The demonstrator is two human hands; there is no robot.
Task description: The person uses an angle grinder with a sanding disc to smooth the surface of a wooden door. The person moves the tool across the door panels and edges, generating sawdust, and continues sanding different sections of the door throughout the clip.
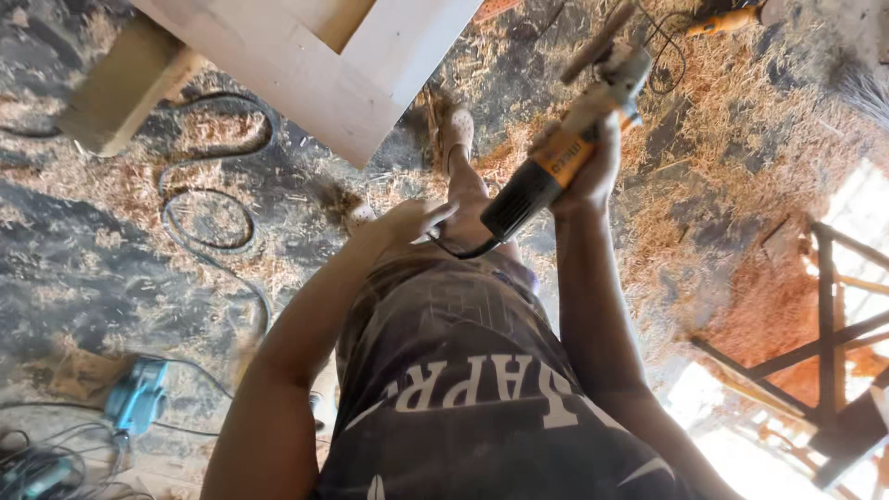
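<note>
Orange-black grinder (556,167), blue planer (137,398), pale board (306,65)

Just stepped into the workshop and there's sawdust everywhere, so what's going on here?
A person stands on a floor covered in wood shavings, looking down at their own body. Their right hand grips an orange and black power tool, raised in the air with its cord hanging from the rear end. Their left hand is open and holds nothing, close to the cord. A pale wooden frame lies ahead, a blue power tool sits on the floor to the left, and a dark wooden stool frame stands to the right.
</note>
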